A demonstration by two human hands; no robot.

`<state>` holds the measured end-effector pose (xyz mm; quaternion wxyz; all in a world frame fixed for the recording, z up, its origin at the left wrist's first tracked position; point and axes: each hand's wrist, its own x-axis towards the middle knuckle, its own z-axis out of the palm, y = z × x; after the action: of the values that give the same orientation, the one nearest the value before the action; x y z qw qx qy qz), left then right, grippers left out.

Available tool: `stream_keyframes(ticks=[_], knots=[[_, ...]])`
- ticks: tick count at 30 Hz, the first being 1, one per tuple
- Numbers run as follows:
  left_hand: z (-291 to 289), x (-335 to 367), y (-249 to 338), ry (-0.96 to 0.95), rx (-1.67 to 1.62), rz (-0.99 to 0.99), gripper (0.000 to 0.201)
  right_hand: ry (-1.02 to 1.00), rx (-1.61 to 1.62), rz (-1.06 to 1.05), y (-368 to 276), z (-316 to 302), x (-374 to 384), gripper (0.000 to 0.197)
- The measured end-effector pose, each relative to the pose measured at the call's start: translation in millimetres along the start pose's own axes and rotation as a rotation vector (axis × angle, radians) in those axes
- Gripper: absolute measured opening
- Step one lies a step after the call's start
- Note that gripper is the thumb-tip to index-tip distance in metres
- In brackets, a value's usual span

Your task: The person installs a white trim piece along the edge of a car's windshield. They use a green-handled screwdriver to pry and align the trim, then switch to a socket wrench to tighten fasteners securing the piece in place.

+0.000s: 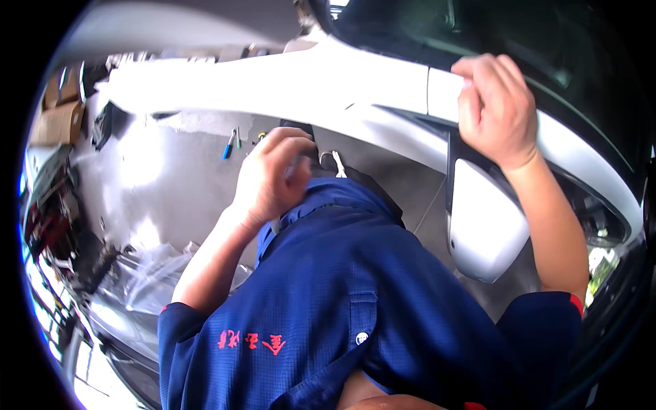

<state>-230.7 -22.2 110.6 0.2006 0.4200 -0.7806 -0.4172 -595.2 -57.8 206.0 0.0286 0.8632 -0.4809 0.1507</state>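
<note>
A white car body (273,78) spans the view ahead of me, running from the far left to the right. My right hand (499,113) is at its windscreen pillar, with curled fingers over the edge beside the dark windscreen (410,27). Thumb and forefinger come close together there; whatever they may pinch is too small to make out. Below that hand is the white side mirror (485,225). My left hand (277,171) hovers in front of my waist, apart from the car. Its fingers are bent in toward the thumb and slightly blurred, hiding anything between them.
On the grey floor (184,157) lie a blue-handled tool (228,147) and a thin green one (238,139). Cardboard boxes (60,123) stand at the far left. Crumpled clear plastic sheeting (154,273) is at the lower left. A grey panel (184,31) looms at the upper left.
</note>
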Motion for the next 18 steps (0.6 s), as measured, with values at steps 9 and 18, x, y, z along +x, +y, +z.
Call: stream_keyframes(ticks=[9, 18], knots=[[84, -313, -111, 0.051, 0.244, -0.565, 0.018, 0.139, 0.035, 0.004, -1, 1, -5, 0.009], [159, -482, -89, 0.173, -0.061, -1.058, 0.032, 0.02, -0.115, -0.063, 20, 18, -18, 0.016]])
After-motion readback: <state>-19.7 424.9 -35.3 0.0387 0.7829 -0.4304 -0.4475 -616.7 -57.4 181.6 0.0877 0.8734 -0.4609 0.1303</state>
